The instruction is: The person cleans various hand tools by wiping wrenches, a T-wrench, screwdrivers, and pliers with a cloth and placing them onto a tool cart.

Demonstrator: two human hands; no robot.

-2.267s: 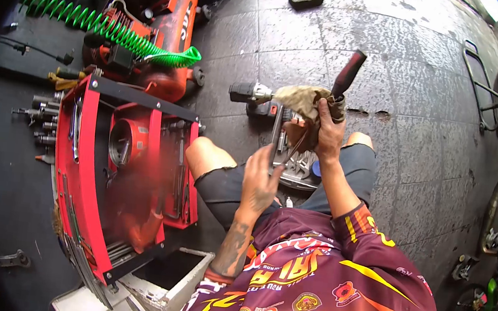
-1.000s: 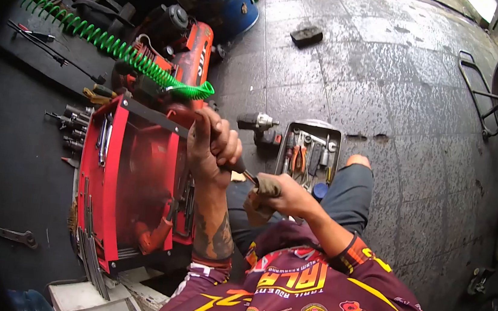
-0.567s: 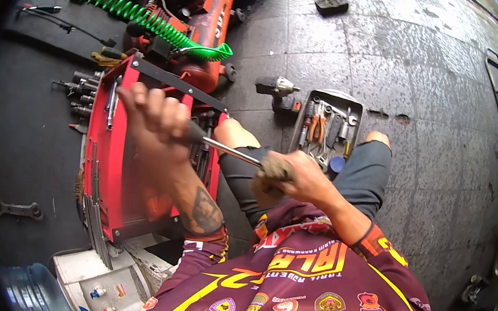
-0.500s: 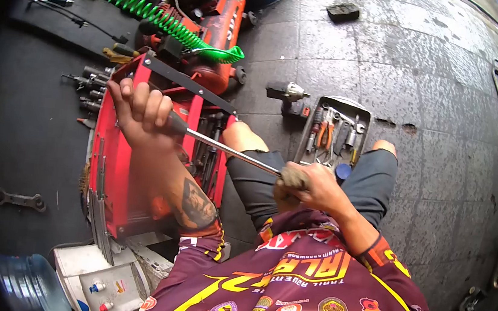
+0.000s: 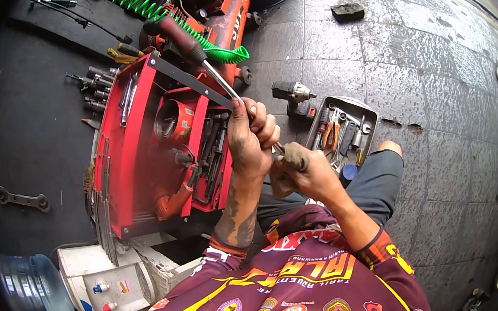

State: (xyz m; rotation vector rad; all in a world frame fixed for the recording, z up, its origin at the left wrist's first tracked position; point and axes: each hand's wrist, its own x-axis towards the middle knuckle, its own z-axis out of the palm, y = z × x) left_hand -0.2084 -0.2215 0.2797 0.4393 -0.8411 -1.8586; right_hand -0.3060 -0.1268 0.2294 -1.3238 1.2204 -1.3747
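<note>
A long screwdriver [image 5: 223, 80] with a dark red and black handle and a shiny metal shaft slants across in front of me, handle up and to the left. My left hand [image 5: 252, 136] is closed around its shaft, below the handle. Near the shaft's lower end, my right hand [image 5: 313, 177] is closed on a grey-brown rag [image 5: 295, 157]. The rag is bunched around the shaft, and the tip is hidden. The two hands are close together above my lap.
An open red toolbox [image 5: 132, 173] stands at the left, tools inside. Ahead are a tool tray [image 5: 374, 123], a cordless impact wrench [image 5: 292, 93], a red compressor [image 5: 228, 38] and a green coiled hose [image 5: 126, 0]. A wrench [image 5: 23, 199] and water dispenser [image 5: 107, 289] are at left.
My left hand has gone from the screwdriver's handle to its shaft, moving right toward my right hand. The handle now points further up. My right hand keeps the rag at the lower end.
</note>
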